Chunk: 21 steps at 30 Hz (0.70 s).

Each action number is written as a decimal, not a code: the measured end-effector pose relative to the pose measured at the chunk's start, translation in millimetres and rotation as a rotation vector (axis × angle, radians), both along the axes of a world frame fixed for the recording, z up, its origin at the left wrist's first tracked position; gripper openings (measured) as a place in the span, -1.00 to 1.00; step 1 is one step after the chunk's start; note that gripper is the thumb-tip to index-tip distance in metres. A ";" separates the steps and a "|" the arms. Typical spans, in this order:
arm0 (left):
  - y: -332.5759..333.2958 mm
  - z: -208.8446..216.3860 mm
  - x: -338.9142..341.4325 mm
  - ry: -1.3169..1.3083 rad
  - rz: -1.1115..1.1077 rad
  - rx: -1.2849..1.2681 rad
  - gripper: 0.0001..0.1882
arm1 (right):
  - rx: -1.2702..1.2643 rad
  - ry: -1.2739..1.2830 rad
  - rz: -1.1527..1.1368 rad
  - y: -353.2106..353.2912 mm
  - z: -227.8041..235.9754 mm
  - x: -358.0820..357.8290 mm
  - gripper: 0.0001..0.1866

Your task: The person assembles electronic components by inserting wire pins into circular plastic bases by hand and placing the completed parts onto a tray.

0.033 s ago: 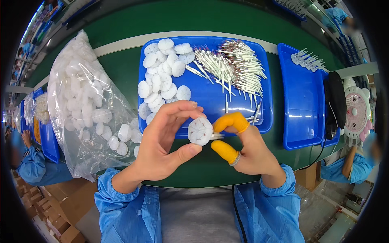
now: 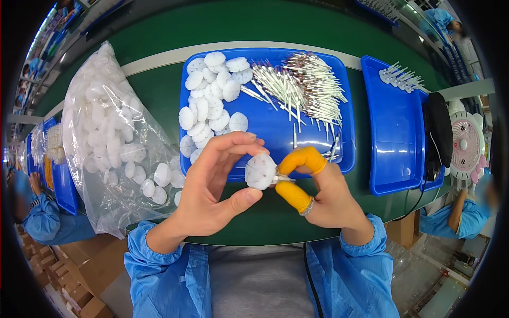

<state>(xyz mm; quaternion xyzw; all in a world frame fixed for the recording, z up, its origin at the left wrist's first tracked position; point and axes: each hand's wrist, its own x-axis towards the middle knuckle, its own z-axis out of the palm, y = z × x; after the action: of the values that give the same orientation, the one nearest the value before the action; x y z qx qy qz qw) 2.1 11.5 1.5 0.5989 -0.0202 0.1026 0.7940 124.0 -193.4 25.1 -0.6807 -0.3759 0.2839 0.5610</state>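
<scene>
A white, faceted round disc [image 2: 260,171] with faint lines sits in front of me above the table's near edge. My left hand [image 2: 212,185] curls round its left side, closed on it between thumb and fingertips. Several thin pale sticks [image 2: 279,178] stand out from the disc's right side. My right hand [image 2: 318,185], with yellow finger cots on thumb and forefinger, pinches these sticks close to the disc. How they join the disc is hidden by the disc and fingers.
A blue tray [image 2: 265,119] holds white discs [image 2: 214,106] and heaped white sticks with dark ends [image 2: 318,90]. Left lies a clear bag [image 2: 106,127] of discs. Right stand another blue tray [image 2: 395,153] with finished-looking clusters [image 2: 400,78] and a pink-and-white fan [image 2: 466,146]. Co-workers sit at both sides.
My right thumb and forefinger have closed onto the sticks, where they were apart around them. The disc has tilted slightly; my left hand has hardly moved.
</scene>
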 end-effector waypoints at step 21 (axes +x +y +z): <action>3.4 -6.3 40.8 0.051 0.311 1.504 -0.61 | -0.366 -0.687 -0.747 -103.4 -15.6 227.6 -0.72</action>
<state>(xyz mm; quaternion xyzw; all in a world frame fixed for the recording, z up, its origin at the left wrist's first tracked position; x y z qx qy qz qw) 43.0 15.0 -4.8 0.9759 0.0182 0.1577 0.1494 351.6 -296.8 9.5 -0.9082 -0.2146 -0.1129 0.3411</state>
